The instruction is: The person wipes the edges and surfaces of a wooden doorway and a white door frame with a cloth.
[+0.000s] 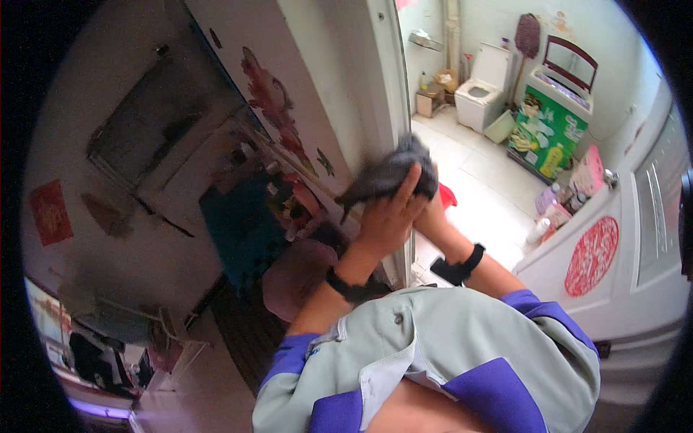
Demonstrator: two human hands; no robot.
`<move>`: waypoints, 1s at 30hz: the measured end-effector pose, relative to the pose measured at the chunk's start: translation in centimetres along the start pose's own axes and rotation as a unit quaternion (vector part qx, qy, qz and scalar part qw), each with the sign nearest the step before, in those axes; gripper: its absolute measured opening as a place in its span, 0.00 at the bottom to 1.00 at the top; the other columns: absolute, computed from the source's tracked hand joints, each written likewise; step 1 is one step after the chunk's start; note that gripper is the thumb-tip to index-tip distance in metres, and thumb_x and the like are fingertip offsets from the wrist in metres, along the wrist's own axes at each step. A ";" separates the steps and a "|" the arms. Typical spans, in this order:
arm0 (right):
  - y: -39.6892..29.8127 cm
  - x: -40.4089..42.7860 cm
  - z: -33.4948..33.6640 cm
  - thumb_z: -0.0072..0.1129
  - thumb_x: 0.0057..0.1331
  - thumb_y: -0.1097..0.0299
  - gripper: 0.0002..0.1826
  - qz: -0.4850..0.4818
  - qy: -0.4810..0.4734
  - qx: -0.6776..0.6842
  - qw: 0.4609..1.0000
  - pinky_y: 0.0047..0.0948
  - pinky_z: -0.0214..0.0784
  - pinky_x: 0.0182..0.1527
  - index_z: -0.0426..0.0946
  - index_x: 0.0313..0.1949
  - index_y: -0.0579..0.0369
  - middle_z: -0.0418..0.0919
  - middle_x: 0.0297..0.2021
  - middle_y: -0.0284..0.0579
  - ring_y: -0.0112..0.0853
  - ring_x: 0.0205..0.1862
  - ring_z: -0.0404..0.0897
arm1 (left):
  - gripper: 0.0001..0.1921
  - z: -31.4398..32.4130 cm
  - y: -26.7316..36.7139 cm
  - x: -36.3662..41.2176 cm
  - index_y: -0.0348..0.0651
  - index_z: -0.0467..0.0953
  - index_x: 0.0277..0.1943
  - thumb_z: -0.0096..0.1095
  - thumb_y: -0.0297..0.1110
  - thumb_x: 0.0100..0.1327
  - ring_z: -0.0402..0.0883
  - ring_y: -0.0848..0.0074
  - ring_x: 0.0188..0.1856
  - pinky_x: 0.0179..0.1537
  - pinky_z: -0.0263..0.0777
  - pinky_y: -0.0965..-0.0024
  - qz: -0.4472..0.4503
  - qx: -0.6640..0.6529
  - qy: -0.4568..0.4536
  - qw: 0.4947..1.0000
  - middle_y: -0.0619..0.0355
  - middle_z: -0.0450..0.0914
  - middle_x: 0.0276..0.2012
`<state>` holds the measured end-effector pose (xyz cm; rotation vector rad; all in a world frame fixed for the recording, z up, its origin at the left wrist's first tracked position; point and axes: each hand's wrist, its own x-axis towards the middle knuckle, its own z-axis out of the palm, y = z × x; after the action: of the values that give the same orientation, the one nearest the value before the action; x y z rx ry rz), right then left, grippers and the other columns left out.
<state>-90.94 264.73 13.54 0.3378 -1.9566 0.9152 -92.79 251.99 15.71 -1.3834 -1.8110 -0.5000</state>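
Note:
A bunched dark grey cloth (398, 172), blurred by motion, is up against the edge of a white door frame (387, 70). My left hand (391, 216) grips it from the near side, fingers stretched over the folds. Close beside it, my right hand (429, 212) holds the same cloth, its fingers mostly hidden behind the bundle and the left hand. A tapering end of the cloth hangs out to the left. Both wrists carry black bands. Behind the right hand, part of a red plastic object (447, 196) shows.
Beyond the frame, a tiled bathroom floor (476, 173) leads to a toilet (479, 100) and a green-fronted washing machine (547, 127). Bottles (547, 200) stand by the open white door (590, 314). To the left are a pink stool seat (296, 276) and a cluttered table with a teal cloth (243, 233).

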 end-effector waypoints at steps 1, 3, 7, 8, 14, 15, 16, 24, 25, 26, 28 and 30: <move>0.5 -1.7 0.5 0.59 0.55 0.71 0.22 0.034 0.013 0.056 0.998 0.42 0.59 0.58 0.69 0.51 0.57 0.69 0.49 0.55 0.47 0.54 0.66 | 0.18 1.0 0.7 -1.1 0.51 0.72 0.53 0.52 0.28 0.58 0.78 0.60 0.38 0.41 0.72 0.56 -0.026 0.007 -0.019 0.999 0.52 0.57 0.68; 0.1 -2.7 0.3 0.58 0.56 0.71 0.24 0.093 -0.027 0.130 0.987 0.41 0.60 0.56 0.67 0.53 0.57 0.68 0.49 0.56 0.49 0.53 0.68 | 0.19 1.0 1.7 -1.6 0.52 0.73 0.53 0.52 0.28 0.58 0.78 0.58 0.41 0.46 0.71 0.55 -0.036 0.015 -0.013 0.999 0.52 0.59 0.67; 0.2 1.6 -1.2 0.54 0.58 0.73 0.21 0.005 0.012 0.162 0.987 0.38 0.64 0.53 0.66 0.52 0.60 0.67 0.46 0.57 0.51 0.49 0.70 | 0.18 -1.0 0.6 2.1 0.53 0.72 0.55 0.51 0.31 0.61 0.77 0.54 0.46 0.51 0.69 0.54 -0.043 0.059 0.010 0.997 0.51 0.59 0.67; 0.0 3.7 -1.8 0.54 0.58 0.74 0.22 -0.028 0.008 0.138 0.990 0.39 0.65 0.50 0.66 0.53 0.59 0.67 0.45 0.57 0.51 0.47 0.70 | 0.19 -1.7 -0.2 3.7 0.52 0.71 0.56 0.52 0.31 0.61 0.76 0.55 0.47 0.50 0.69 0.54 -0.044 0.069 0.018 0.996 0.51 0.59 0.67; -2.5 13.1 -4.3 0.55 0.56 0.74 0.23 -0.096 0.113 0.176 0.973 0.42 0.65 0.44 0.66 0.53 0.58 0.66 0.41 0.58 0.53 0.42 0.69 | 0.21 -6.4 -1.5 13.8 0.49 0.70 0.56 0.53 0.27 0.57 0.72 0.57 0.47 0.50 0.65 0.59 -0.014 0.169 0.100 0.980 0.52 0.58 0.67; -2.0 12.9 -3.7 0.55 0.56 0.74 0.23 -0.103 0.115 0.185 0.971 0.42 0.65 0.44 0.66 0.53 0.58 0.66 0.41 0.58 0.53 0.42 0.69 | 0.21 -6.5 -1.9 14.1 0.49 0.70 0.56 0.53 0.27 0.57 0.71 0.56 0.47 0.51 0.64 0.58 -0.007 0.161 0.096 0.982 0.52 0.58 0.67; -1.2 11.9 -2.9 0.56 0.57 0.73 0.22 -0.099 0.113 0.168 0.974 0.42 0.65 0.44 0.66 0.52 0.59 0.66 0.42 0.59 0.53 0.43 0.69 | 0.21 -5.9 -2.3 13.7 0.49 0.70 0.56 0.53 0.28 0.57 0.71 0.56 0.48 0.51 0.64 0.57 -0.008 0.162 0.078 0.984 0.53 0.58 0.67; 2.7 -0.8 -2.4 0.56 0.57 0.74 0.22 0.094 -0.068 0.225 0.967 0.38 0.67 0.47 0.65 0.52 0.61 0.72 0.44 0.56 0.49 0.46 0.74 | 0.18 3.7 2.1 0.4 0.44 0.72 0.52 0.56 0.27 0.57 0.74 0.52 0.53 0.56 0.66 0.54 -0.109 0.094 -0.060 0.988 0.47 0.60 0.65; 2.9 -1.3 -2.3 0.56 0.57 0.74 0.22 0.096 -0.068 0.223 0.968 0.38 0.67 0.47 0.65 0.52 0.61 0.72 0.44 0.56 0.49 0.46 0.74 | 0.18 3.8 2.3 0.1 0.43 0.72 0.52 0.56 0.26 0.56 0.75 0.53 0.52 0.56 0.66 0.55 -0.087 0.113 -0.065 0.988 0.48 0.60 0.66; 3.4 -1.9 -1.9 0.56 0.57 0.75 0.25 0.077 -0.062 0.211 0.972 0.38 0.67 0.48 0.63 0.54 0.61 0.72 0.46 0.57 0.50 0.47 0.74 | 0.18 3.9 2.2 0.0 0.43 0.72 0.52 0.56 0.26 0.56 0.75 0.53 0.52 0.56 0.66 0.55 -0.088 0.110 -0.066 0.988 0.48 0.60 0.66; 3.4 -1.2 -2.2 0.57 0.56 0.76 0.30 0.045 -0.087 0.190 0.977 0.40 0.66 0.49 0.58 0.58 0.61 0.70 0.48 0.60 0.53 0.48 0.72 | 0.18 2.9 1.6 1.6 0.41 0.72 0.52 0.53 0.24 0.57 0.75 0.52 0.51 0.56 0.66 0.55 -0.097 0.044 -0.058 0.993 0.48 0.60 0.66; 3.5 1.5 -2.1 0.55 0.58 0.73 0.26 0.049 -0.070 0.203 0.976 0.41 0.67 0.47 0.60 0.56 0.59 0.70 0.44 0.60 0.54 0.46 0.72 | 0.18 0.9 0.5 5.3 0.40 0.71 0.53 0.49 0.25 0.58 0.74 0.51 0.52 0.55 0.66 0.54 -0.092 0.084 -0.063 0.990 0.46 0.61 0.65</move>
<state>-92.40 268.85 13.79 0.5550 -1.9163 1.3925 -93.12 256.06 19.18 -1.1626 -2.0459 -0.3521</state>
